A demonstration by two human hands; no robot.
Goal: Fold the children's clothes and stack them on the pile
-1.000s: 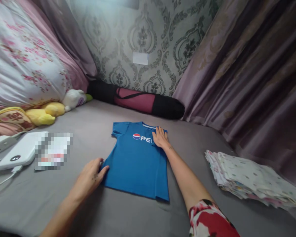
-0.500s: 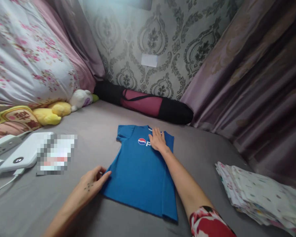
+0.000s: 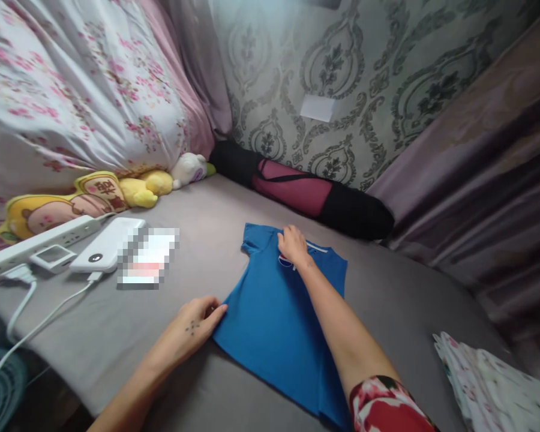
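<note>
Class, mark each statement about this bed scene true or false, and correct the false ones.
1. The blue T-shirt lies flat on the grey sheet. True.
2. The right hand rests near the shirt's collar. True.
3. The left hand holds the white power bank. False: it touches the shirt's lower left corner.
4. The plush toys sit on the shirt. False: they lie apart, by the floral bedding.

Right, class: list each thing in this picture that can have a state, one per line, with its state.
Blue T-shirt: flat on the bed, right side folded in.
Left hand: at the shirt's lower left corner.
Right hand: flat near the collar.
Power bank: cable plugged in.
Folded cloths: stacked.
</note>
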